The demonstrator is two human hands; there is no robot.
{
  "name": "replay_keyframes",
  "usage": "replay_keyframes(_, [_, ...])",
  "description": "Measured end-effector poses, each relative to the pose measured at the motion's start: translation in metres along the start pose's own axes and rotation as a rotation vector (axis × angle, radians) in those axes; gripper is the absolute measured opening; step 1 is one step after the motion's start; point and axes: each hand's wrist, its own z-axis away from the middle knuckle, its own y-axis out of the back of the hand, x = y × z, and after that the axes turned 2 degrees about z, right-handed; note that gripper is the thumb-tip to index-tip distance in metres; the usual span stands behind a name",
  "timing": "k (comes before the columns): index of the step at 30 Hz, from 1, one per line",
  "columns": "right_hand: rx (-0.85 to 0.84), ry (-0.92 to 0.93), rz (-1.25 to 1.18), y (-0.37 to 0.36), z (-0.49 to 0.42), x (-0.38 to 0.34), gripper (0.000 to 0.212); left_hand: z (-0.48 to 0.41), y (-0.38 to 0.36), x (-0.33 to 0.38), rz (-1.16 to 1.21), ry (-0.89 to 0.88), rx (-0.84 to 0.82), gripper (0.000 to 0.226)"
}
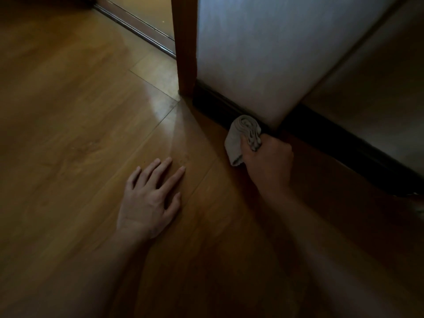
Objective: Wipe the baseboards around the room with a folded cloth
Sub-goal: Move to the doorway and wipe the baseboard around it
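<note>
A dark baseboard [218, 101] runs along the foot of a white wall, bends round an outer corner and carries on to the right. My right hand [267, 161] grips a folded grey cloth [242, 136] and holds its top edge against the baseboard just left of that corner. My left hand [149, 198] lies flat on the wooden floor with its fingers spread, well left of the cloth and holding nothing.
A brown door frame post [185, 44] stands where the baseboard ends on the left. Behind it a metal threshold strip [137, 28] crosses a doorway. Wooden floor [68, 111] fills the left and lower view. The room is dim.
</note>
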Motion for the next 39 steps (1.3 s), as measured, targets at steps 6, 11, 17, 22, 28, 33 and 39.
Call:
replay_keyframes(6, [0.021, 0.0, -0.001, 0.006, 0.005, 0.009, 0.048, -0.001, -0.002, 0.0, 0.008, 0.001, 0.012, 0.06])
replay_keyframes(11, [0.028, 0.024, -0.095, -0.011, -0.008, -0.022, 0.043, -0.001, -0.002, 0.0, 0.01, 0.006, 0.011, 0.06])
replay_keyframes(17, [-0.008, 0.018, -0.171, -0.028, -0.022, -0.043, 0.043, 0.0, -0.001, -0.001, 0.019, 0.007, 0.021, 0.06])
replay_keyframes(22, [0.061, 0.029, -0.13, -0.025, -0.016, -0.038, 0.045, 0.0, -0.001, -0.001, 0.023, 0.0, 0.031, 0.059])
replay_keyframes(28, [0.011, 0.012, -0.143, -0.028, -0.023, -0.048, 0.045, 0.0, -0.001, -0.001, 0.022, -0.002, 0.024, 0.059])
replay_keyframes(33, [0.002, -0.012, -0.152, -0.027, -0.022, -0.054, 0.043, -0.001, 0.0, -0.001, 0.023, -0.003, 0.024, 0.06])
replay_keyframes(39, [-0.002, -0.091, -0.117, -0.008, -0.006, -0.038, 0.036, 0.0, -0.001, -0.002, 0.026, 0.001, 0.026, 0.06])
